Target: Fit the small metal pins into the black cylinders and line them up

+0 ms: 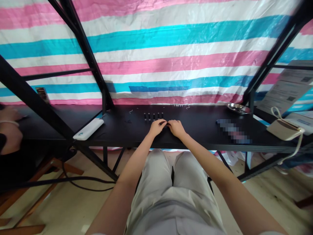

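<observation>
My left hand (157,127) and my right hand (176,127) rest together on the black table (200,130), fingertips meeting in a pinch around something small and dark that I cannot make out. Just beyond my fingers stands a row of several small black upright pieces (154,116). Farther back lie thin metal pins (178,105) and a few bits of bent wire (131,111).
A white power bank (88,129) lies at the left. A metal dish (238,108) sits at the back right, a beige device with a white cord (285,129) farther right. Black frame bars (83,49) cross overhead. Another person's hand (9,122) shows at far left.
</observation>
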Available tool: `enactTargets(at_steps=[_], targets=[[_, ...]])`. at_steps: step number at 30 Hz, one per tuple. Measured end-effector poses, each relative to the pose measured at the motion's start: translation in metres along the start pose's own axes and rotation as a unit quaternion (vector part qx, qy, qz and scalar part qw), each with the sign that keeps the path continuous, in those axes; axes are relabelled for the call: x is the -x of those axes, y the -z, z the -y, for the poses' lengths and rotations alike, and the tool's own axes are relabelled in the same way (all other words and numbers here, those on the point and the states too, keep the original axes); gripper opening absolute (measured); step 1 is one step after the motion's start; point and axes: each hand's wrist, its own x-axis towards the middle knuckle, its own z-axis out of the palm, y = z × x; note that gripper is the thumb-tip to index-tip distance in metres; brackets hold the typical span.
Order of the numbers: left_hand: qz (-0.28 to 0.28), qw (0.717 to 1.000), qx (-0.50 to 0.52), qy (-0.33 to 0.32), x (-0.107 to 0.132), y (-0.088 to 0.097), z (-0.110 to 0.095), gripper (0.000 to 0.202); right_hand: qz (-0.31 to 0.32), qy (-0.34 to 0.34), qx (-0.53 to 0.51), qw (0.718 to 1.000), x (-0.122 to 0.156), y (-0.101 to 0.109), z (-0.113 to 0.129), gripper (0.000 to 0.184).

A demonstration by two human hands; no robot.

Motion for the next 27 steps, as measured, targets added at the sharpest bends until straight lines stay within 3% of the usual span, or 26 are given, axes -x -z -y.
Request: enactTargets(at_steps=[4, 12, 19, 27], targets=[[-0.027, 0.999, 0.027, 0.015, -0.001, -0.001, 0.004, 0.018, -0.027, -0.012, -0.007, 1.0, 0.0, 0.002, 0.002, 0.018], [-0.019, 0.989, 0.144, 0.029, -0.001, -0.001, 0.001, 0.016, -0.119, -0.003, -0.178, 0.977, 0.001, 0.002, -0.008, 0.023], [-0.008, 0.987, 0.149, 0.057, -0.003, -0.001, 0.004, 0.019, -0.134, -0.031, -0.248, 0.959, 0.002, 0.003, -0.008, 0.032], [-0.013, 0.989, 0.135, 0.058, -0.003, -0.002, 0.003, 0.011, -0.171, -0.065, -0.265, 0.947, 0.004, 0.003, -0.01, 0.028]])
